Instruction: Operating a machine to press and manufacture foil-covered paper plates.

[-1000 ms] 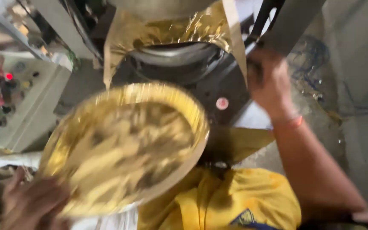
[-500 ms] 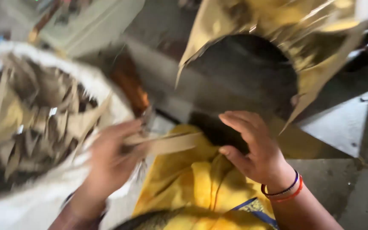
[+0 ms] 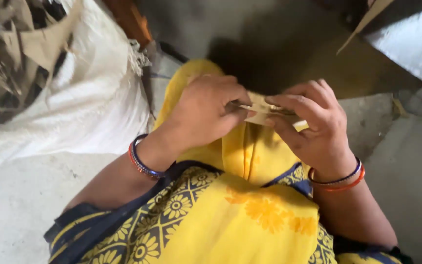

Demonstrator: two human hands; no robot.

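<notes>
both hands meet over a yellow lap: left hand (image 3: 206,112) and right hand (image 3: 308,124) pinch a small tan paper piece (image 3: 260,111) between fingertips.

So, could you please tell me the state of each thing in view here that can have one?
left hand: closed, pinching one end of the card piece
right hand: fingers curled, gripping the other end
card piece: thin, pale, held flat between both hands over the lap
white sack: open, slumped on the floor
paper scraps: crumpled, piled in the sack
metal plate: tilted, at the upper right
</notes>
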